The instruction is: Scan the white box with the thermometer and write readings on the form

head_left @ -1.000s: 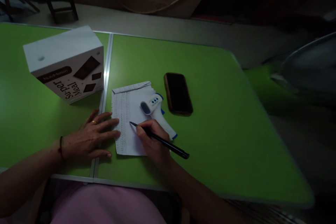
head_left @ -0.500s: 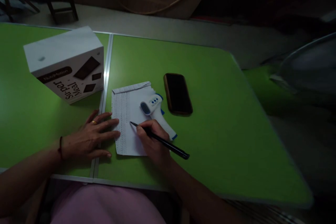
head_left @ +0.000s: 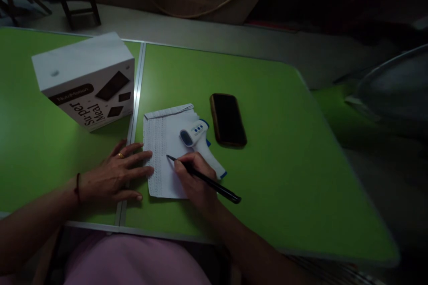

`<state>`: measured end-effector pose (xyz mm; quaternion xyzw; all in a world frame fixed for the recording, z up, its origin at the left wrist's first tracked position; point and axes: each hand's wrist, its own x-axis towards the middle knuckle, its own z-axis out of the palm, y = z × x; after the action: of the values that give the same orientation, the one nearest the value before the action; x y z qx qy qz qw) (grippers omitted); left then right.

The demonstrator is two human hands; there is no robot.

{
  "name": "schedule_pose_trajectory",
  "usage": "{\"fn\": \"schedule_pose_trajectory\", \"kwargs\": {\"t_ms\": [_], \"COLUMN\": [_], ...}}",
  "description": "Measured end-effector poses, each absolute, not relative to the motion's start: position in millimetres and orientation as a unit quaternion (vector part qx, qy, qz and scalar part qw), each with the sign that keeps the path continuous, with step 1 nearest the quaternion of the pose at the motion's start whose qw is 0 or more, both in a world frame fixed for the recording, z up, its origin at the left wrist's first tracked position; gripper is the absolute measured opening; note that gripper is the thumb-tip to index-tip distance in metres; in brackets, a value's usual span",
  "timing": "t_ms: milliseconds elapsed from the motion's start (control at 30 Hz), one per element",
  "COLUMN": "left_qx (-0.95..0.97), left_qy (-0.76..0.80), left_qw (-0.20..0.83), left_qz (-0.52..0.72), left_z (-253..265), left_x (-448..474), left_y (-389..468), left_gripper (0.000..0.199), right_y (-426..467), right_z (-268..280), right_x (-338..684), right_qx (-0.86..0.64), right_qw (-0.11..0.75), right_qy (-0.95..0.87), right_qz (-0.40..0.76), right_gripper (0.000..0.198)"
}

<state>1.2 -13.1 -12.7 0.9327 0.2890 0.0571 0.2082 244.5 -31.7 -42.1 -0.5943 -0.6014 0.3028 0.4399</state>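
Note:
A black pen is pinched in my right hand, its tip at the notepad beside columns of small handwriting. My left hand lies flat with fingers spread, the fingertips on the pad's left edge and the palm over the table seam. A white and blue infrared thermometer rests across the pad's right side, its handle partly behind my right hand. The lower right of the pad is hidden by that hand.
A dark phone in a brown case lies right of the thermometer on the green table. A white "Su-per Meal" box stands at the left, by the metal seam. Beyond the table's far edge is a wooden chair.
The whole view has shifted very slightly. Both hands keep nearly the same place, and the pen's tip has barely moved on the pad.

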Motion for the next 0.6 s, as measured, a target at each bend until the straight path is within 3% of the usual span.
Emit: {"fn": "schedule_pose_trajectory", "kwargs": {"t_ms": [333, 500, 600], "left_qx": [0.933, 0.933, 0.934], "left_qy": [0.288, 0.292, 0.289], "left_qw": [0.206, 0.204, 0.199], "left_qz": [0.055, 0.057, 0.070], "left_z": [-12, -13, -13], "left_x": [1, 1, 2], "left_y": [-13, -13, -12], "left_gripper": [0.056, 0.057, 0.055], "right_y": [-33, -33, -31], "right_z": [-40, -47, -58], "right_x": [245, 250, 255], "right_qx": [-0.593, -0.536, -0.493], "right_qw": [0.432, 0.451, 0.428], "right_qy": [-0.617, -0.687, -0.748], "right_qz": [0.285, 0.192, 0.123], "right_gripper": [0.013, 0.006, 0.021]}}
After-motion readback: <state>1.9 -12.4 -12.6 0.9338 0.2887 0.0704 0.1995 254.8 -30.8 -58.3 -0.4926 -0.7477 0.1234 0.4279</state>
